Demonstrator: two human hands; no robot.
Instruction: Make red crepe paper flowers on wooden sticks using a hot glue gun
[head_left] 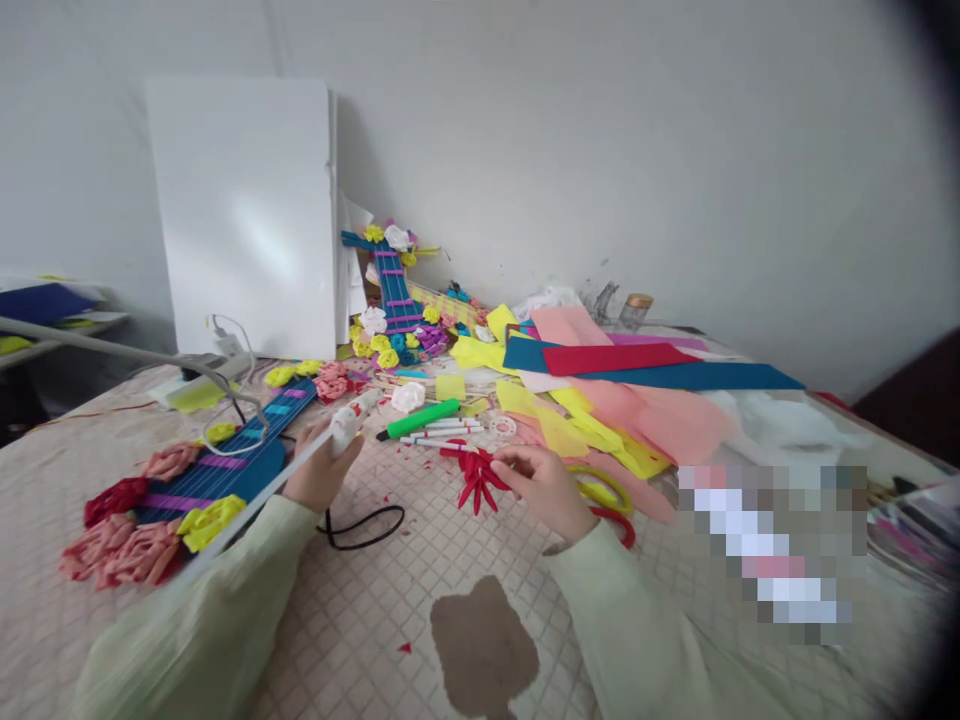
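My left hand (321,472) is closed around a white glue gun (346,425), and a long translucent glue stick (255,505) runs back from it over my sleeve. Between the fingertips of my right hand (541,482) is a red paper flower (480,478) with thin pointed petals, held just over the table. Left of my left hand lies a blue paper guitar (247,455) with purple strips and paper flowers along its edge. A black cord (367,525) loops on the table beside my left hand.
A green marker (420,418), several white pens (450,430) and a white paper flower (408,398) lie ahead. Coloured crepe paper (645,410) piles up at the right, near scissors (619,525). A white board (247,220) and a decorated guitar (394,290) lean on the wall.
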